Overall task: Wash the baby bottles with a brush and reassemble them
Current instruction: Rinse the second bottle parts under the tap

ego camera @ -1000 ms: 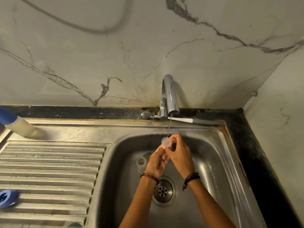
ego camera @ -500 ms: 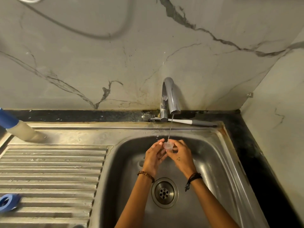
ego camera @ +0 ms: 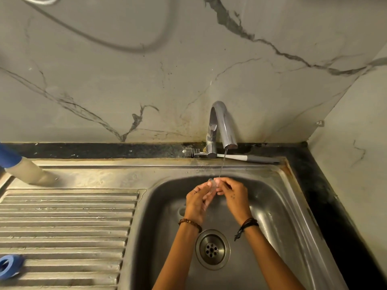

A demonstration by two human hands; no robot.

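Over steel sink [ego camera: 278, 206], marble wall [ego camera: 146, 80] behind: both hands [ego camera: 217, 195] pinch clear bottle part [ego camera: 213, 185] under tap [ego camera: 222, 126] stream.

I am wearing a brown beaded bracelet [ego camera: 190, 224] on my left wrist and dark corded bands [ego camera: 247, 225] with loose ends on my right. A thin ring [ego camera: 195, 190] is circling one left finger; both forearms are sleeveless.

Small clear part [ego camera: 213, 185] between fingertips, mostly hidden, kind unclear. Bottle [ego camera: 23, 168] far left and blue ring [ego camera: 9, 266] near left cut by edge. Brush [ego camera: 228, 156] partly behind faucet [ego camera: 222, 128].
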